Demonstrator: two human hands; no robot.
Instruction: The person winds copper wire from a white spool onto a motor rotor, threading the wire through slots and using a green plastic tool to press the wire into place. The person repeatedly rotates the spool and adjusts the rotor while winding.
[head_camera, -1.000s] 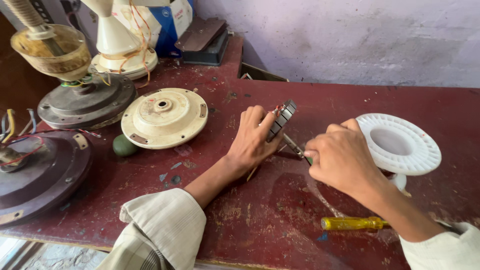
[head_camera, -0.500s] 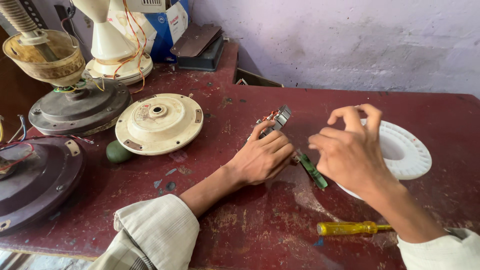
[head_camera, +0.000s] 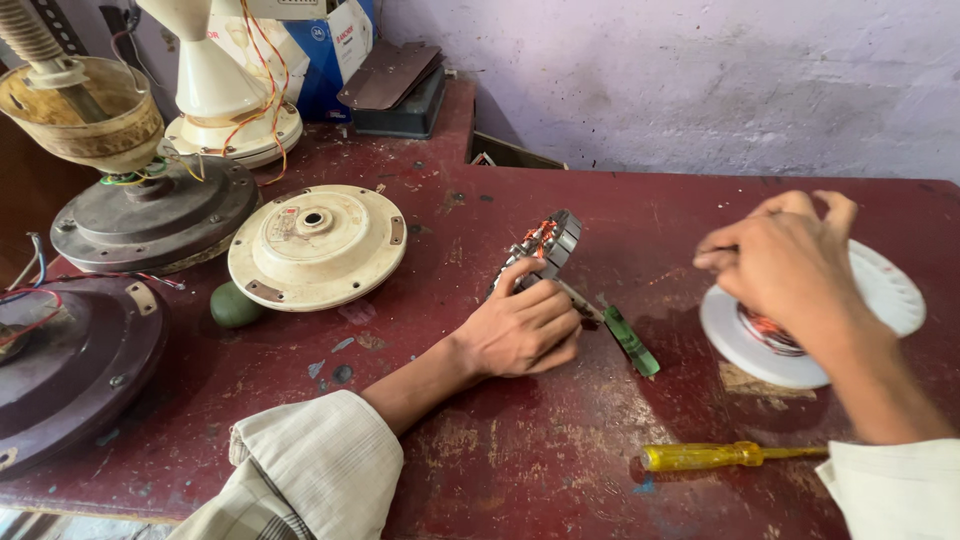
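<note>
Since half a second ago, the right hand (head_camera: 790, 262) has drawn away from the small stator and swung out to three o'clock, where it now hovers over the white wire spool (head_camera: 880, 300). Its fingers are curled together as if pinching something fine, probably winding wire, but the blur makes it impossible to tell whether anything is actually gripped. The coil of copper wire (head_camera: 768, 330) sits on the spool's core just beneath the wrist, so the hand is placed where the wire feeds off.

At the centre, the left hand (head_camera: 522, 328) is closed on the small motor stator (head_camera: 545, 245), steadying it on edge against the red workbench (head_camera: 560, 460); holding it upright keeps the copper-wound slots facing the person. A green-handled screwdriver (head_camera: 630, 340) lies just beside that hand at four o'clock, its shaft running under the fingers toward the stator. A yellow-handled screwdriver (head_camera: 715, 456) lies loose at five o'clock, apart from both hands but within reach.

Out of the way at nine to eleven o'clock are a cream ceiling-fan cover (head_camera: 317, 245), a dark fan motor housing (head_camera: 150, 212), a small green round object (head_camera: 236, 305) and a white fan base with wires (head_camera: 225, 110).
</note>
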